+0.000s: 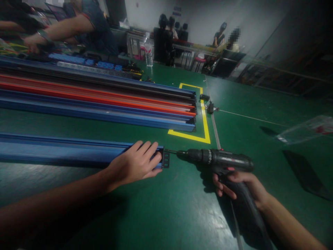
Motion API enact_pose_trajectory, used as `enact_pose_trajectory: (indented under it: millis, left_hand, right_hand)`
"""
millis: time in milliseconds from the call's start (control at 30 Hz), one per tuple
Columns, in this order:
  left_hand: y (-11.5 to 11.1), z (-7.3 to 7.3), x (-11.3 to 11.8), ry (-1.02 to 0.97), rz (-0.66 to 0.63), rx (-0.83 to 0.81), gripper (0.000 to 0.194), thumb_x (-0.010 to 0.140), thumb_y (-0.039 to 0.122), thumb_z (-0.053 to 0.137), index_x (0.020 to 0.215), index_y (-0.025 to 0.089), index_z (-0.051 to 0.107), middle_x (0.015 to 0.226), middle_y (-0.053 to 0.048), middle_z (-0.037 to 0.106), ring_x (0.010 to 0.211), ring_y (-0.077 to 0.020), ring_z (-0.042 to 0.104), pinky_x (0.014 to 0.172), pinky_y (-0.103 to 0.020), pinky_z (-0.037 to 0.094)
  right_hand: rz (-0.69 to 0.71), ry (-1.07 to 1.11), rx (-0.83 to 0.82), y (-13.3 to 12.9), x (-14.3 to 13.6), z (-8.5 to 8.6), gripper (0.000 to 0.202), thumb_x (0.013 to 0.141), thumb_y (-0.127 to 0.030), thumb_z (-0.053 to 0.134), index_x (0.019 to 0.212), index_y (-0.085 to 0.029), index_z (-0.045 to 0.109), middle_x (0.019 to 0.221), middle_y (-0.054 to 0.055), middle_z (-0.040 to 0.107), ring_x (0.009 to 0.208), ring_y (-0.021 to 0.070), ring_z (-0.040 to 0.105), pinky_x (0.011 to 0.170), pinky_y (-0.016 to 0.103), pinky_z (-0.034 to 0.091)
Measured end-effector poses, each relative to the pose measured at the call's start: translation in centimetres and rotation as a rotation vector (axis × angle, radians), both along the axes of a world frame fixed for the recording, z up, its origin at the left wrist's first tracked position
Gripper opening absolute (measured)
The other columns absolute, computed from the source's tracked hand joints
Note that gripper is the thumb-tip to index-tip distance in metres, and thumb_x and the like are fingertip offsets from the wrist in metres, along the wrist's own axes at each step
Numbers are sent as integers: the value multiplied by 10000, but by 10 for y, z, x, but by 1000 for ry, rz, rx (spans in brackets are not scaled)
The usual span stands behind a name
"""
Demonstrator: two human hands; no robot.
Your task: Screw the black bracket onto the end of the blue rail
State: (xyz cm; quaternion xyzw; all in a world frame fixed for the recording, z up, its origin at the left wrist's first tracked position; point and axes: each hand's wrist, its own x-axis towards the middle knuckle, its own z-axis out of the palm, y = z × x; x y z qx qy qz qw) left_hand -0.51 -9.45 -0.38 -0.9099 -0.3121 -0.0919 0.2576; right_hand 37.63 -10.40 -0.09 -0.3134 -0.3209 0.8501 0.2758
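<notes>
My left hand (137,161) is wrapped over the right end of a long blue metal profile (65,149) lying on the green table. A black end bracket (166,160) with holes is at that end, just past my fingertips. In my right hand (241,187) is a black cordless drill (223,160), my fingers around its handle. The drill's long bit (171,151) points left, its tip at the upper part of the end bracket. Whether the tip sits in a screw is too small to tell.
Behind lie several long profiles, red (104,97) and blue (109,116), ending inside a yellow tape rectangle (206,126). A plastic bottle (149,52) stands farther back; another bottle (307,130) lies right, near a dark phone-like slab (307,173). A co-worker's arm (65,29) reaches in at upper left.
</notes>
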Motion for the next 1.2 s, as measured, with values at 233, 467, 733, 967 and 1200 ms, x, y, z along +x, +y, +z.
enact_pose_trajectory:
  millis: [233, 467, 733, 967, 1200]
  left_hand:
    - [-1, 0, 0, -10, 2, 2, 349, 969, 464, 551, 1053, 134, 627, 1155, -226, 686, 960, -310, 678, 796, -429, 526]
    - [0, -1, 0, -10, -2, 20, 351, 988, 466, 514, 1041, 137, 626, 1142, -218, 692, 960, -315, 683, 771, -423, 531]
    - [0, 1, 1, -13, -1, 11, 339, 988, 453, 514, 1038, 137, 627, 1138, -217, 689, 950, -316, 685, 764, -417, 526]
    - [0, 2, 0, -6, -5, 8, 337, 991, 459, 506, 1038, 143, 615, 1149, -217, 687, 942, -308, 684, 767, -415, 531]
    - [-1, 1, -2, -2, -8, 3, 344, 986, 470, 520, 1042, 144, 617, 1165, -225, 679, 940, -309, 682, 767, -413, 527]
  right_hand:
    - [-8, -5, -23, 0, 1, 0, 346, 816, -228, 600, 1030, -5, 756, 753, 104, 744, 525, 106, 606, 794, 327, 580]
    - [-21, -11, -18, -1, -1, 2, 333, 800, -220, 625, 1023, -12, 760, 757, 102, 757, 522, 111, 620, 798, 327, 586]
    - [-18, -21, -8, -1, 1, 1, 333, 806, -228, 614, 1029, -34, 766, 779, 95, 757, 531, 110, 621, 805, 326, 584]
    - [-11, -18, -46, 0, 0, 1, 332, 809, -235, 623, 1031, -31, 764, 729, 85, 739, 538, 118, 623, 804, 323, 581]
    - [-14, -12, -48, -1, -1, 4, 306, 809, -217, 635, 1017, -31, 761, 712, 74, 731, 529, 119, 617, 796, 326, 581]
